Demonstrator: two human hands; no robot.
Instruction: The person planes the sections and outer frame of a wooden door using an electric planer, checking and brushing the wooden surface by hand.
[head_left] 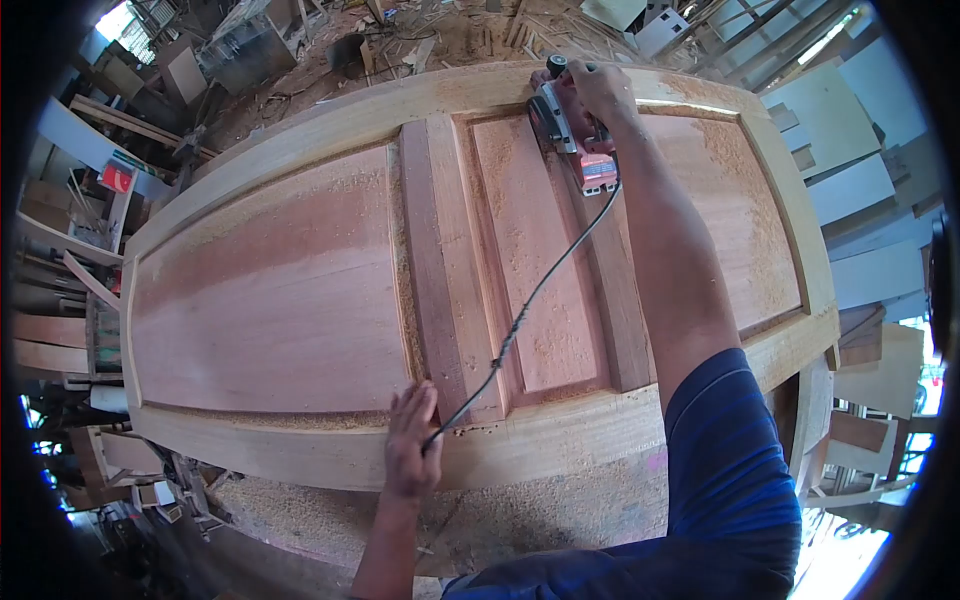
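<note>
A large panelled wooden door (270, 290) lies flat, with shavings along its frame and in its panels. My right hand (603, 95) is wrapped round the top of a red electric planer (572, 120), which rests at the far end of a crosswise rail (615, 290). From the planer a dark cord (540, 285) runs diagonally towards me. My left hand (412, 440) is at the door's near edge, by the end of another crosswise rail, with the cord passing at its palm. Whether its fingers grip the cord is unclear.
Below the near edge is a surface strewn with sawdust (560, 515). Wood scraps (500, 30) litter the floor beyond the door. Boards and sheets (850, 190) stand or lie at the right. Timber pieces and a red item (117, 178) are on the left.
</note>
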